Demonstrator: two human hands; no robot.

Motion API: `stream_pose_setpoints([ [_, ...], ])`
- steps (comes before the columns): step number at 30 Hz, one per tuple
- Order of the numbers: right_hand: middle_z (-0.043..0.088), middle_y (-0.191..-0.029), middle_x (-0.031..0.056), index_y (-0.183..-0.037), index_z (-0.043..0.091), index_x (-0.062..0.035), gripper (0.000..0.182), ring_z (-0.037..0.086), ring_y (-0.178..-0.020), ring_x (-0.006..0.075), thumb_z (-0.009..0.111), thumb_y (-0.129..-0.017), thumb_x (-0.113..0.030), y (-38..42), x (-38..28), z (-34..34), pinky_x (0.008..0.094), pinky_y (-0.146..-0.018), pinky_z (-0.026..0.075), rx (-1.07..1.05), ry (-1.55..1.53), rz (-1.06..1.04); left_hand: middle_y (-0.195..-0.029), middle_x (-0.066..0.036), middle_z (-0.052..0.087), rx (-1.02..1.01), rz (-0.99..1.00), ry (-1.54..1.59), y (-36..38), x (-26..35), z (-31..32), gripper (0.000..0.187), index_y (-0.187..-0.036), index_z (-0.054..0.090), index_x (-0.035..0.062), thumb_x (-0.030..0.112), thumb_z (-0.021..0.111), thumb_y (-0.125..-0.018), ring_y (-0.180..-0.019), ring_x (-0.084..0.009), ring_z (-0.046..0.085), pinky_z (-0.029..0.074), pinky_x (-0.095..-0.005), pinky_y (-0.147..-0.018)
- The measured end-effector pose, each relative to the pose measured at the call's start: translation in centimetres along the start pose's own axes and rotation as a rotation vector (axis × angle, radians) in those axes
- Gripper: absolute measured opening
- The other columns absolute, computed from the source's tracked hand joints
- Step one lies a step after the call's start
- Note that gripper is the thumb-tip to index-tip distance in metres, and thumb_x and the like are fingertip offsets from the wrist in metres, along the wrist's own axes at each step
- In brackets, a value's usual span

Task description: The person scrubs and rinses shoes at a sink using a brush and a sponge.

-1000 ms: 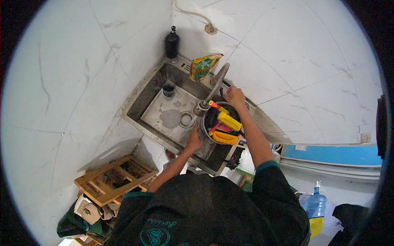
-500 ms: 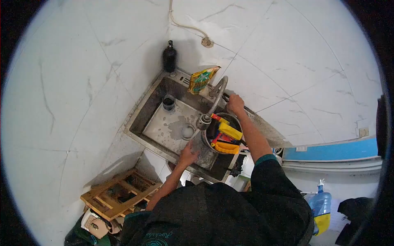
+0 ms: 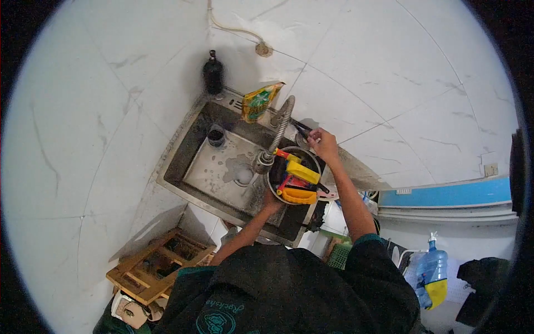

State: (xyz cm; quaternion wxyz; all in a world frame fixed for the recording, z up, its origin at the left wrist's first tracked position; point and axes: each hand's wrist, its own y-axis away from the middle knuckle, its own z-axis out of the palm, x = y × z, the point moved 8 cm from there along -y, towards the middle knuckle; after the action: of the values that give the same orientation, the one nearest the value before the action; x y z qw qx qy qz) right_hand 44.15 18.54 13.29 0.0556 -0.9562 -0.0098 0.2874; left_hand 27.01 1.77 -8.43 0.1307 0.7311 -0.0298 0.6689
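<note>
A round metal container (image 3: 271,183) stands at the right side of the sink, filled with several yellow, red and black plastic-handled tools. The yellow handle (image 3: 303,172) and the orange-yellow handle (image 3: 300,196) lie on top. My left hand (image 3: 271,204) is against the container's near left side, its fingers hidden by the wall. Beyond the rim, my right hand (image 3: 325,145) has bent fingers drawn together close to a black-handled item (image 3: 301,127) behind the sink; anything between them is too small to make out. The faucet's spray head (image 3: 263,162) hangs beside the container.
The steel sink (image 3: 177,173) holds a small black cup (image 3: 216,136). On its back ledge stand a dark bottle (image 3: 213,75) and a yellow-green pouch (image 3: 260,103). A wooden frame (image 3: 158,264) sits low at left, a blue water bottle (image 3: 433,273) at lower right.
My left hand has moved right, up against the container. My right hand has drawn back a little to the right from the black-handled item. The view has shifted slightly.
</note>
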Motion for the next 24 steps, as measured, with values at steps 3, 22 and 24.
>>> stream_pose_setpoints([
  [3, 0.068, -0.078, 0.0122, -0.096, 0.066, -0.0034, 0.021, 0.066, -0.066, 0.0227, 0.072, -0.077, -0.011, 2.7, 0.7, -1.9, 0.0340, -0.063, 0.051, 0.038, -0.095, 0.055, -0.137, -0.018, 0.044, -0.046, -0.069, 0.073, 0.2, -2.6, 1.0, 0.094, -0.142, 0.029, 0.0054, 0.034, 0.082, -0.070, -0.126, -0.0332, 0.046, 0.040, -0.0443, -0.102],
  [22, 0.065, -0.093, 0.0130, -0.088, 0.068, -0.0067, 0.020, 0.058, -0.099, 0.0319, 0.071, -0.079, -0.024, 2.5, 6.7, 1.4, 0.0445, -0.084, 0.050, -0.123, 0.529, -0.177, -0.133, -0.016, 0.054, -0.126, -0.023, -0.348, -0.6, -1.3, -0.5, 0.062, -0.132, 0.048, 0.0056, 0.031, 0.073, -0.081, -0.121, -0.0310, 0.053, 0.045, -0.0400, -0.098],
  [24, 0.064, -0.091, 0.0135, -0.088, 0.067, -0.0055, 0.020, 0.058, -0.097, 0.0331, 0.071, -0.079, -0.023, 2.6, 6.6, 1.1, 0.0452, -0.082, 0.050, -0.078, 0.486, -0.178, -0.135, -0.016, 0.053, -0.194, -0.072, -0.153, -0.3, -1.7, -0.2, 0.061, -0.133, 0.048, 0.0061, 0.030, 0.071, -0.083, -0.122, -0.0305, 0.052, 0.044, -0.0394, -0.099],
])
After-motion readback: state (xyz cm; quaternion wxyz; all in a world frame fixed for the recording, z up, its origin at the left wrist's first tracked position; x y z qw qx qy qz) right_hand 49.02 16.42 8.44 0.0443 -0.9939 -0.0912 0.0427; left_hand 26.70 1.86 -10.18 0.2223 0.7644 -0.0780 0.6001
